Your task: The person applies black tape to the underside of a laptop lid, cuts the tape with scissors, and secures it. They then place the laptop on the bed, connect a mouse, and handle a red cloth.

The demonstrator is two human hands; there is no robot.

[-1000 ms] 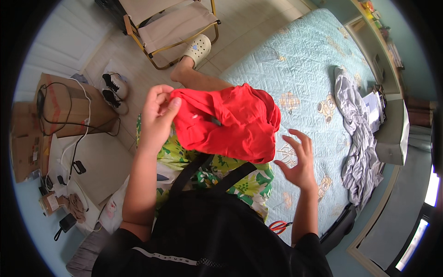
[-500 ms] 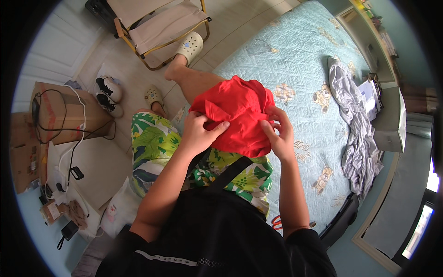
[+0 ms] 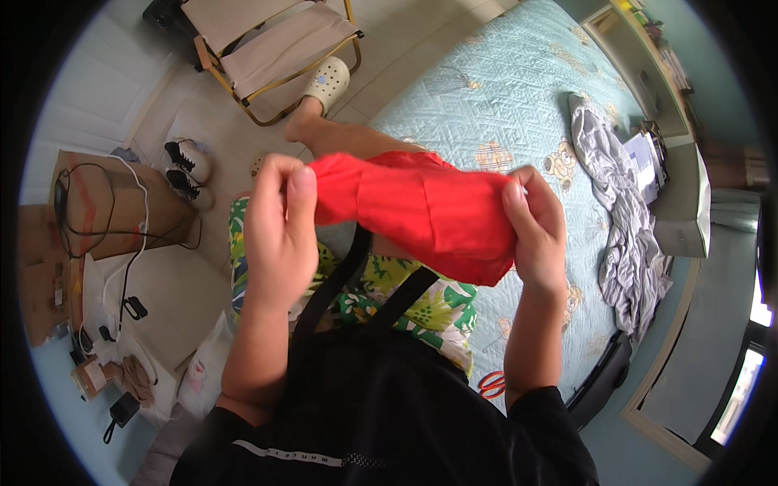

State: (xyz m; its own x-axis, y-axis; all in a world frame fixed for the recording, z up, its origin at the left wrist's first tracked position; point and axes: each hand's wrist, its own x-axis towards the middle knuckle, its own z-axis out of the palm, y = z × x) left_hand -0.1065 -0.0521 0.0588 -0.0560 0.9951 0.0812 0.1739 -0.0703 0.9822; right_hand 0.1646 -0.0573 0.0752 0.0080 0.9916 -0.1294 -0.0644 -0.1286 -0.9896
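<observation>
A piece of red cloth (image 3: 421, 206) is stretched sideways between my two hands, above my lap. My left hand (image 3: 282, 227) pinches its left end, thumb on top. At the right end, my right hand (image 3: 535, 227) grips the cloth between thumb and fingers. The fabric looks soft and creased, with its lower part hanging down toward the right; I cannot tell what kind of item it is. Under it are the green and yellow leaf-print shorts (image 3: 442, 304) on my legs and black straps (image 3: 397, 304).
To the right lies a bed with a light blue quilt (image 3: 454, 113), red-handled scissors (image 3: 491, 384) and a crumpled grey cloth (image 3: 620, 219) on it. A folding chair (image 3: 279, 53) stands ahead. At left are a cardboard box (image 3: 121, 198), cables and black-and-white shoes (image 3: 188, 166).
Both hands have moved apart, the left one further left and the right one further right. The bunched red cloth is now pulled out into a wide band between them.
</observation>
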